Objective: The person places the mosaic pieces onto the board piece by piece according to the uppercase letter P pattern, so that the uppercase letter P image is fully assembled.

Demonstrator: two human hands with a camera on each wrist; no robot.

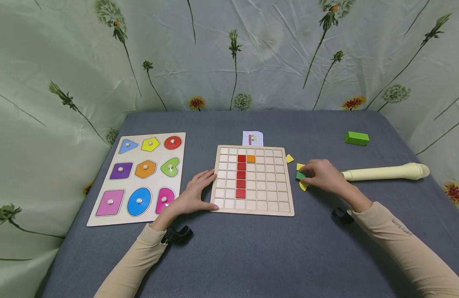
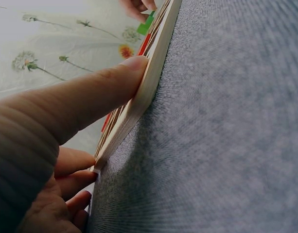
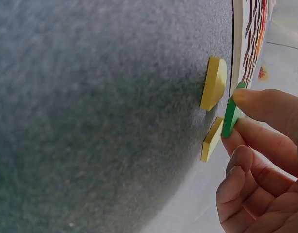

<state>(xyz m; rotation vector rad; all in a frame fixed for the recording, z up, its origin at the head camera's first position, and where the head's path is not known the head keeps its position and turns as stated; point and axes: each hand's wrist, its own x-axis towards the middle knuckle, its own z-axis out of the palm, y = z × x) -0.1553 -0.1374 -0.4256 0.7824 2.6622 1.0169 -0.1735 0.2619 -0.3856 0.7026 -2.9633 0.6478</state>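
A wooden grid board [image 1: 267, 208] lies mid-table, with a column of red square tiles [image 1: 241, 175] and one orange tile [image 1: 251, 159] in its cells. My left hand [image 1: 190, 196] rests against the board's left side. Its extended thumb [image 2: 107, 87] touches the near edge, and its fingertips reach the side farther up. Right of the board, my right hand [image 1: 322, 176] pinches a green tile [image 3: 231, 114] between thumb and fingers, just above the table. Yellow pieces [image 3: 214, 85] lie close by it, partly covered by the hand in the head view.
On the left lies a shape puzzle board [image 1: 136, 184] with knobbed pieces. A small printed pattern card [image 1: 253, 138] touches the grid board's far edge. To the right are a cream microphone-shaped stick [image 1: 386, 172] and a green block [image 1: 357, 138]. Another yellow piece [image 1: 290, 158] sits beside the grid board.
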